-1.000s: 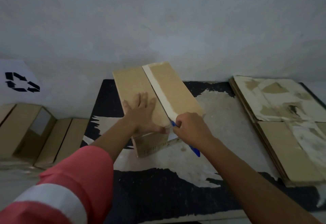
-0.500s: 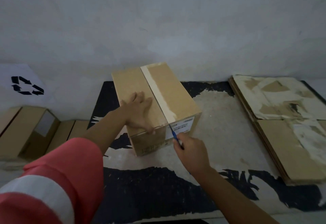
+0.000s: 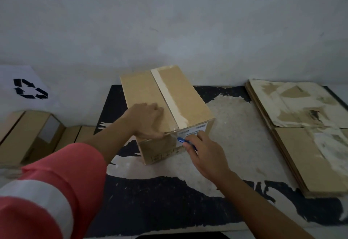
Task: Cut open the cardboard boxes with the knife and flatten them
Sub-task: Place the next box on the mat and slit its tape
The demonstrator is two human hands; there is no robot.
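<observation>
On top of the cardboard box the left hand lies flat, fingers straight, thumb along the front top edge. Against the box's front face the right hand pinches the blue knife, tip at the tape seam's near end. Right of the box, worn mat stretches to a flattened cardboard stack; more boxes sit well left.

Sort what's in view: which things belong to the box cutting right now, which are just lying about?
In use: taped cardboard box, left hand pressing on its top, blue knife at its near tape edge, right hand gripping the knife.
Lying about: flattened cardboard stack at right, boxes at left, recycling sign, worn mat underneath.
</observation>
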